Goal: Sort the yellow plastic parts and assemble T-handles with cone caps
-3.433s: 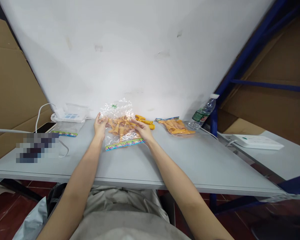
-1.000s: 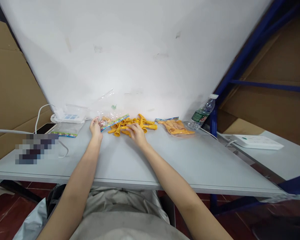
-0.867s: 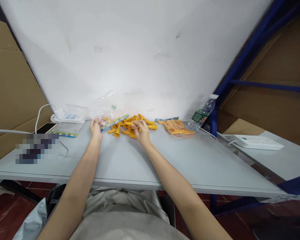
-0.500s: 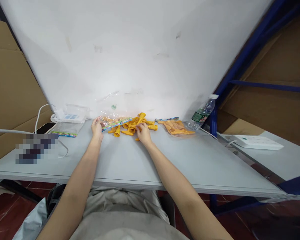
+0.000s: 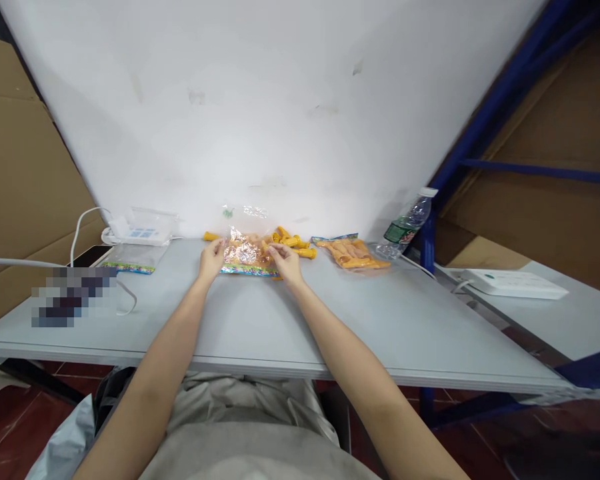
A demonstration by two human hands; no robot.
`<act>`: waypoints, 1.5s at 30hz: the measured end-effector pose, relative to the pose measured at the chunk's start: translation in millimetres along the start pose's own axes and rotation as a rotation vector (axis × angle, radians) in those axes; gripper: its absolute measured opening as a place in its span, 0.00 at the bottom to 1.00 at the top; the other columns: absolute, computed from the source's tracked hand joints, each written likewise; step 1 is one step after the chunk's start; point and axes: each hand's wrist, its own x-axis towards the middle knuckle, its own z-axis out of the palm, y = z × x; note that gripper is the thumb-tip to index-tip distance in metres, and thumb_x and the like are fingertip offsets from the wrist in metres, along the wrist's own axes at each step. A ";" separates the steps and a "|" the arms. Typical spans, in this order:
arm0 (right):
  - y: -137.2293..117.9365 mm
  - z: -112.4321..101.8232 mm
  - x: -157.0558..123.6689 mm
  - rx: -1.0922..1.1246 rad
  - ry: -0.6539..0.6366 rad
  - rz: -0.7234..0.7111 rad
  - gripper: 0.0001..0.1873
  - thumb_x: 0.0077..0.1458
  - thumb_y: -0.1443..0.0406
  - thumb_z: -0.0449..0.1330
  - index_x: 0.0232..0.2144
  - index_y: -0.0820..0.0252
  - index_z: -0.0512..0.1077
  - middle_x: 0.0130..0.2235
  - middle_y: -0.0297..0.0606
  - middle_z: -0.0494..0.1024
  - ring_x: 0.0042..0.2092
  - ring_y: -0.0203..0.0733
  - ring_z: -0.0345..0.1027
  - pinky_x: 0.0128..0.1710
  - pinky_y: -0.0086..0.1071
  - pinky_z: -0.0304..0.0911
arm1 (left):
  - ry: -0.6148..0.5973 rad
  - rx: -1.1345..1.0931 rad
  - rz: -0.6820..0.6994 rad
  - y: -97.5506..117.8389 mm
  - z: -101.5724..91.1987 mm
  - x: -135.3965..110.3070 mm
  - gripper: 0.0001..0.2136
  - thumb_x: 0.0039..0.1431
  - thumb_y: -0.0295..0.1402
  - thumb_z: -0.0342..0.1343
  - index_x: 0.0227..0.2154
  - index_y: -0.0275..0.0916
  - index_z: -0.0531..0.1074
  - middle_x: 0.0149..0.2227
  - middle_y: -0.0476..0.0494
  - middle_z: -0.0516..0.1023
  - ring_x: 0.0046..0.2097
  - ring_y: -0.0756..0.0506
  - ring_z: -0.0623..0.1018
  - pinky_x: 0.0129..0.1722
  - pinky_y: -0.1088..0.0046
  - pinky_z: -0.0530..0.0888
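Note:
A clear plastic bag (image 5: 244, 252) with a colourful strip along its near edge lies at the back of the grey table (image 5: 290, 320), over a heap of small yellow plastic pieces (image 5: 294, 244). My left hand (image 5: 212, 257) pinches the bag's left edge. My right hand (image 5: 285, 261) pinches its right edge, fingers closed on the plastic. Several yellow pieces show through the bag; one lone yellow piece (image 5: 210, 236) lies to the left, behind my left hand.
A second filled bag of yellow pieces (image 5: 353, 253) and a tilted water bottle (image 5: 405, 224) lie to the right. At the left are an empty bag (image 5: 133, 257), a white device with cable (image 5: 140, 229) and a phone (image 5: 93, 254). A white wall stands close behind; a blue rack (image 5: 445, 173) is right.
The bag, earlier held off to the left of the poured-out pile, has moved right over the yellow pieces. My right hand left the loose pieces and took hold of the bag's right edge.

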 end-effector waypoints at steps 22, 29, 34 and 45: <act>-15.0 -7.4 3.3 0.327 0.369 0.206 0.15 0.40 0.56 0.67 0.25 0.57 0.67 0.23 0.27 0.70 0.27 0.34 0.64 0.26 0.28 0.61 | -0.114 0.509 0.432 14.6 1.4 -14.7 0.28 0.54 0.27 0.49 0.61 0.36 0.61 0.61 0.34 0.65 0.63 0.40 0.64 0.63 0.57 0.61; -21.4 -7.0 4.1 0.466 0.439 0.152 0.14 0.39 0.60 0.66 0.26 0.56 0.64 0.26 0.26 0.73 0.28 0.35 0.68 0.29 0.30 0.65 | -0.569 0.885 0.580 29.4 28.4 -53.4 0.38 0.51 0.21 0.48 0.67 0.43 0.51 0.71 0.42 0.45 0.71 0.37 0.44 0.66 0.44 0.41; -28.0 -2.3 2.6 0.508 0.468 0.116 0.14 0.39 0.59 0.66 0.24 0.56 0.64 0.25 0.27 0.72 0.30 0.35 0.68 0.31 0.29 0.65 | -0.529 1.006 0.574 29.6 40.5 -62.3 0.40 0.50 0.15 0.40 0.67 0.48 0.51 0.70 0.46 0.48 0.70 0.40 0.48 0.65 0.40 0.40; -44.1 -0.7 -3.9 0.484 0.266 0.076 0.20 0.40 0.54 0.67 0.36 0.55 0.74 0.40 0.33 0.79 0.28 0.32 0.68 0.31 0.31 0.66 | -0.312 0.927 0.684 46.2 15.1 -22.0 0.31 0.58 0.19 0.39 0.64 0.47 0.58 0.66 0.41 0.59 0.69 0.40 0.56 0.64 0.39 0.40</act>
